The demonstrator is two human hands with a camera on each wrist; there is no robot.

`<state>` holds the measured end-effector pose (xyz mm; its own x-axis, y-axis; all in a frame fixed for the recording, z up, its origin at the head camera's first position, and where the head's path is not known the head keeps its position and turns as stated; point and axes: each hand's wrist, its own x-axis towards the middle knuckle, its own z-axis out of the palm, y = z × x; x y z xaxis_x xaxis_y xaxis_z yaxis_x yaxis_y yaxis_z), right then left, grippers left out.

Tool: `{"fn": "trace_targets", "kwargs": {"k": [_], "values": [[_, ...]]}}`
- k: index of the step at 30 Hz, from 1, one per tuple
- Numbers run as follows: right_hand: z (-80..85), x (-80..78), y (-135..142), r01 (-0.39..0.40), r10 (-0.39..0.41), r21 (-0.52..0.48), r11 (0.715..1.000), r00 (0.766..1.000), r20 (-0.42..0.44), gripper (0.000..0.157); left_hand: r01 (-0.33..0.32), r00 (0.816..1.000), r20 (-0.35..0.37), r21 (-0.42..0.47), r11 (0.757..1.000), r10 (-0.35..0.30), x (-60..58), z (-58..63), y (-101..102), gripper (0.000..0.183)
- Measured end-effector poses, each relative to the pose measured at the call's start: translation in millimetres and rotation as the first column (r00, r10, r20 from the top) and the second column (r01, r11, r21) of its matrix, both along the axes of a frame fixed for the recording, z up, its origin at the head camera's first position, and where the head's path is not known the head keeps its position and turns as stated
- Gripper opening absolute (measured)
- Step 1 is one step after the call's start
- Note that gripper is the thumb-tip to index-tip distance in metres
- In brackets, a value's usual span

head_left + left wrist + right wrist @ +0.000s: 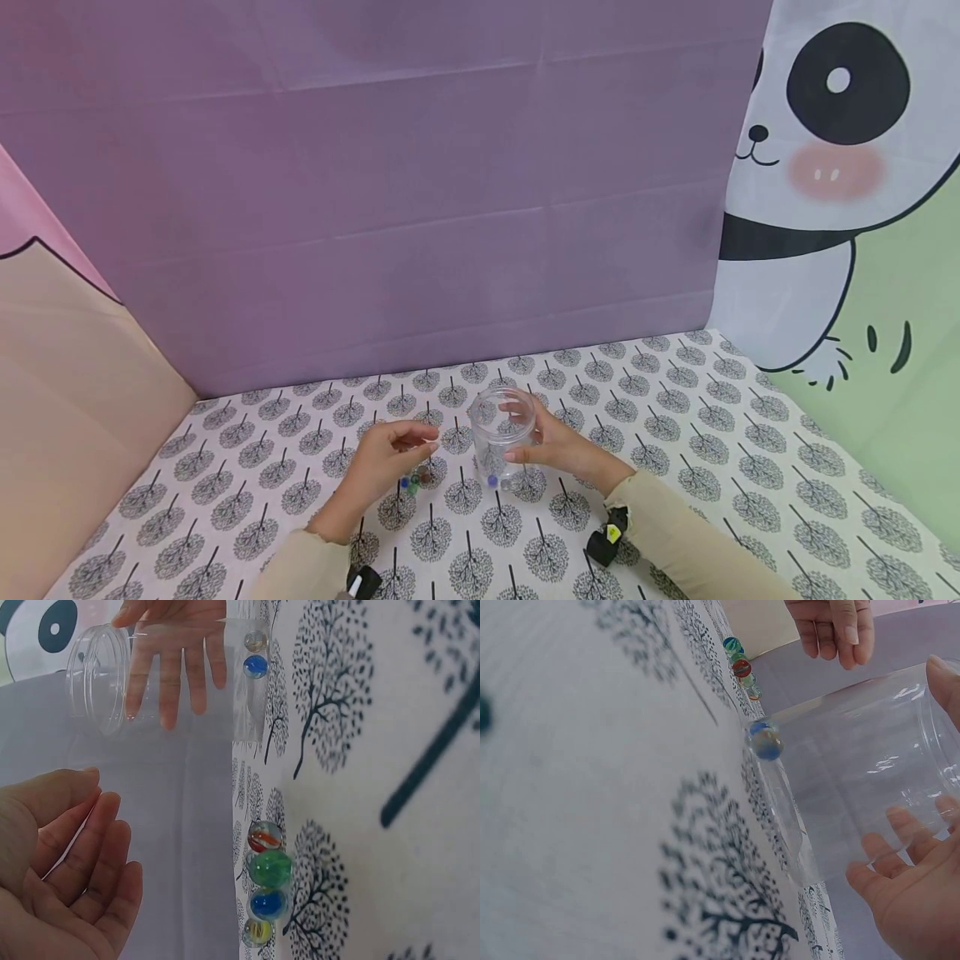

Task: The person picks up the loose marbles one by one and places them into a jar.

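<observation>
A clear jar point(491, 450) without a lid stands upright on the cloth. My right hand point(558, 448) holds it from the right side, thumb in front and fingers around the back. Through its wall, a blue marble point(256, 666) and a pale one point(256, 641) show on the bottom. To the jar's left, several glass marbles sit close together, among them a green marble point(270, 868) and a red-streaked marble point(265, 836). Above these hovers my left hand point(382, 458), fingers loosely bent and thumb near the index fingertip, with nothing visible between them.
A white cloth point(277, 517) printed with dark trees covers the table. Behind it hangs a purple backdrop point(420, 200). A panda-printed panel point(787, 308) stands on the right, and a beige panel point(67, 392) on the left.
</observation>
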<state>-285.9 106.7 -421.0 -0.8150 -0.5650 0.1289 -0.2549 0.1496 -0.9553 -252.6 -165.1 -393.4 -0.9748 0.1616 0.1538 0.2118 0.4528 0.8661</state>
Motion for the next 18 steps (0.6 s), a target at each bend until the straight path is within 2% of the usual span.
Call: {"fn": "trace_targets", "kwargs": {"k": [9,13,18], "values": [[0.0,-0.2,0,-0.007,0.007,-0.014,1.000,1.000,-0.005,0.092,0.006,1.000,-0.017,-0.058,0.998,-0.007,-1.0,-6.7,-9,0.018],[0.6,0.4,-1,0.004,-0.004,0.004,1.000,1.000,-0.005,0.093,-0.015,1.000,-0.004,-0.081,0.997,0.015,-0.6,-10.2,-14,0.017],[1.0,1.2,-1,0.011,-0.011,0.013,1.000,1.000,-0.007,0.093,-0.034,0.999,0.030,-0.066,0.997,0.036,-0.3,-11.1,-17,0.019]]}}
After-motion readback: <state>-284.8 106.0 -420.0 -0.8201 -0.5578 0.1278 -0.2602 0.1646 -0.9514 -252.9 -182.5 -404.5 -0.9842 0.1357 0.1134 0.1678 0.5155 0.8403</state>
